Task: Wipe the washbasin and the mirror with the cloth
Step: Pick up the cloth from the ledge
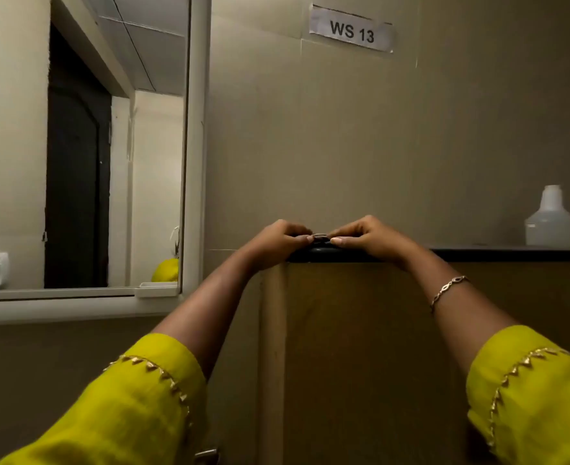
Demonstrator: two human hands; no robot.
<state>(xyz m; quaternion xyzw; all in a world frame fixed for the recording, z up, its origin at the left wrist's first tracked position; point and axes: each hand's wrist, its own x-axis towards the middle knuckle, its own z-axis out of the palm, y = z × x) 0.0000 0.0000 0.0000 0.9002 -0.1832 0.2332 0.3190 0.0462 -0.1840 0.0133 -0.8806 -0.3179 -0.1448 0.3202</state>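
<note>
On top of the brown cabinet (360, 347), at the front edge of its dark ledge (511, 254), the person's two hands meet over a small dark object (320, 237), too small and too shadowed to name. The left hand (278, 239) and the right hand (371, 238) are both curled, fingers bent inward and thumbs pointing toward each other, so that the fingertips pinch or press the object from either side; neither hand is spread flat, and neither has hold of anything that looks like a cloth. Both forearms reach up and forward from yellow sleeves (136, 407) because the ledge sits high, and using two hands at once suggests the object needs steadying or working with both sets of fingertips, though the purpose cannot be read with certainty. A thin bracelet (448, 290) hangs on the right wrist. The mirror (116, 146), one of the surfaces to be wiped, hangs on the wall to the left in a white frame (194, 146), well apart from the hands and untouched for now; it reflects a dark doorway and a bit of yellow. The washbasin and the cloth are not in view, so their whereabouts cannot be told. A translucent white bottle (551, 223) stands on the ledge far to the right, probably kept there within reach for cleaning, and a paper label (351, 30) reading WS 13 is stuck high on the wall. Wiping seems not yet begun
</note>
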